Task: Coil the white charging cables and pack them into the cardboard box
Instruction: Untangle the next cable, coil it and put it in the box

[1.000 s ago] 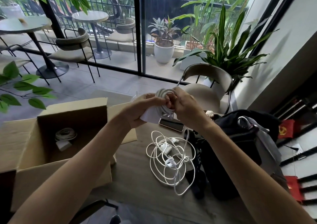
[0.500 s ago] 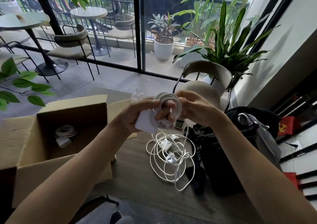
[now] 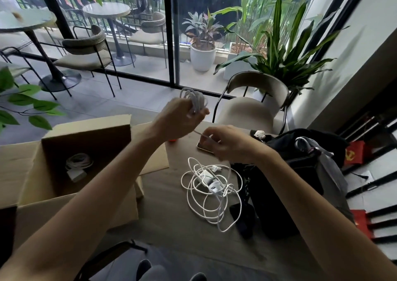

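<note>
Where table (image 3: pixel 171 233) meets near edge, loose cables (image 3: pixel 211 191) tangled around plugs. Left: open box (image 3: pixel 64 203) holding one coil (image 3: pixel 79 162) and adapter. Farther: right hand (image 3: pixel 231 144) pinching cable tail; left hand (image 3: pixel 177 121) closed around blurred coiled cable (image 3: pixel 194 99), raised.

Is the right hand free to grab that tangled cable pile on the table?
Probably not yet: the right hand is pinching the tail of the coil the left hand holds. Nothing covers the pile itself.
</note>
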`<state>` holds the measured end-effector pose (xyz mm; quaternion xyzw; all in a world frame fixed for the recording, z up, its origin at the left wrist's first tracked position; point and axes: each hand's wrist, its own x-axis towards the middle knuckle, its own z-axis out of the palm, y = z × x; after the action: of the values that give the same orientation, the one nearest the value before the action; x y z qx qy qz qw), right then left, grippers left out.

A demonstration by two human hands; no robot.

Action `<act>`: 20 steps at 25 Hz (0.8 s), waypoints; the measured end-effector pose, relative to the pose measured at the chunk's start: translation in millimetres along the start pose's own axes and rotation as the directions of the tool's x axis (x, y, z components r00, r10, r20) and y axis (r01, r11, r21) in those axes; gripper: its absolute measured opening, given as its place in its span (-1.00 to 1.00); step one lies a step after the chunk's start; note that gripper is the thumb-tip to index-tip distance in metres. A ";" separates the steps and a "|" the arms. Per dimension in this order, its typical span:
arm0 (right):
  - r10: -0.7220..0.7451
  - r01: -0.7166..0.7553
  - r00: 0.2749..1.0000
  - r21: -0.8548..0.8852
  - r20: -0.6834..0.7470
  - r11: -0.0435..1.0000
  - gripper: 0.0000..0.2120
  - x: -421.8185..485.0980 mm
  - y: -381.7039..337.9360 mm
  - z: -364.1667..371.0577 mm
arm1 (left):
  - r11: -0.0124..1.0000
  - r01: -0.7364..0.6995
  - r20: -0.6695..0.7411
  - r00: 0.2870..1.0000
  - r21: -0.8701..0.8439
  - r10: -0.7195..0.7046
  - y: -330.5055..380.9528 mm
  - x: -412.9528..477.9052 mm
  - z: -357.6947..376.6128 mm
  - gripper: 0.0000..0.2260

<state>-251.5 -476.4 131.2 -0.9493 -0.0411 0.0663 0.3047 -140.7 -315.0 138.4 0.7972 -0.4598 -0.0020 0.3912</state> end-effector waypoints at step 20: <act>-0.027 0.029 0.974 -0.009 0.226 1.000 -0.79 -15.0 -26.2 -40.6 | 0.853 0.050 0.105 0.994 -0.520 0.006 32.2 1.3 -6.6 -0.86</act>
<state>-261.1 -480.2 180.6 -0.9366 -0.0894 0.1694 0.2933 -161.1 -320.5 163.6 0.6652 -0.4524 -0.1722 0.5685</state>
